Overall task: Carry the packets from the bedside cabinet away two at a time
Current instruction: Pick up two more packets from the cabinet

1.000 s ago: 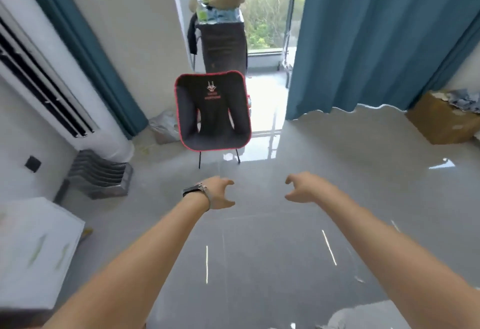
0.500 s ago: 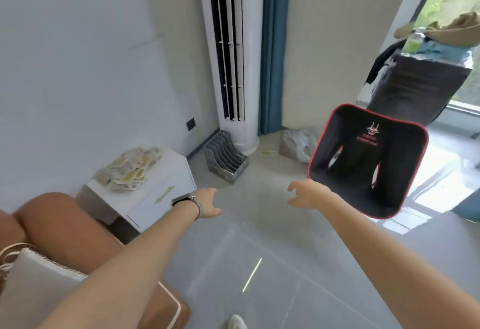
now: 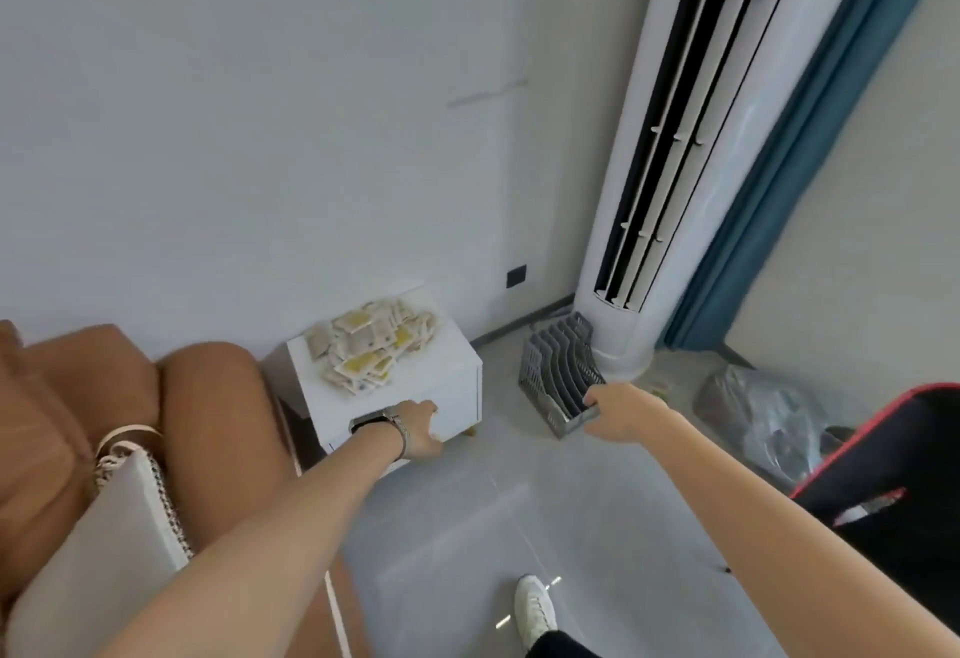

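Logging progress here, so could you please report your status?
Left hand and right hand empty, open. Packets heaped on bedside cabinet, untouched. Nothing in the way.

Honestly can't read a thing here. The packets (image 3: 370, 350) piled on the bedside cabinet (image 3: 457, 387) have yellow patches, but any print on them is way too small and blurry.

Small yellow-and-white packets (image 3: 370, 352) lie heaped in a loose pile. They sit on the white bedside cabinet (image 3: 447, 371), toward its back.
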`<state>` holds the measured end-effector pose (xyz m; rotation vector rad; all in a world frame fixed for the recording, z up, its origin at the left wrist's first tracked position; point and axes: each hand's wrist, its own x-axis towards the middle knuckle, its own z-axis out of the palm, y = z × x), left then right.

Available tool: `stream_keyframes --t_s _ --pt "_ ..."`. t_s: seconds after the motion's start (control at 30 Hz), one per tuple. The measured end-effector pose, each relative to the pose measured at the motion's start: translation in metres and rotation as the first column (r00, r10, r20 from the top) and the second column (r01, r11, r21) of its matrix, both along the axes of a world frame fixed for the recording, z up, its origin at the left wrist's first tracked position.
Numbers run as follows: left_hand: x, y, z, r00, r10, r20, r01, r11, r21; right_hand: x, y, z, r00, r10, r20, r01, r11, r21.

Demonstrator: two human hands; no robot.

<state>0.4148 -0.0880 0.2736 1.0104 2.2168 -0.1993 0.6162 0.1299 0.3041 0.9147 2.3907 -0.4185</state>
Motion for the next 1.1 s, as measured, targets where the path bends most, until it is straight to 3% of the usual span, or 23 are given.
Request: stream_keyframes --t_s 0.23,0.5,0.73,0.93,1.1 --pt "-0.076 0.025 -0.007 0.965 0.261 0.029 -0.260 0.965 -0.035 -0.135 0.074 -0.026 0.972 0.229 0.046 -0.228 0.973 -0.019" --pt "-0.141 0.014 -0.044 0.934 0.356 0.003 -0.355 0.933 -0.057 -0.284 0.059 -0.078 0.897 0.440 0.037 -0.435 0.895 -0.100" --pt "-0.244 0.014 -0.089 0.906 0.417 0.067 -0.415 0.909 -0.040 -0.388 0.044 -0.132 0.901 0.432 0.024 -0.422 0.890 -0.172" --pt "-0.282 0.014 -0.149 0.895 0.435 0.094 -0.431 0.900 -0.069 -0.437 0.042 -0.192 0.896 0.443 0.034 -0.427 0.880 -0.209" --pt "-0.313 0.011 -0.206 0.739 0.639 0.212 -0.655 0.755 0.008 -0.474 0.034 -0.253 0.902 0.431 -0.028 -0.427 0.877 -0.219"
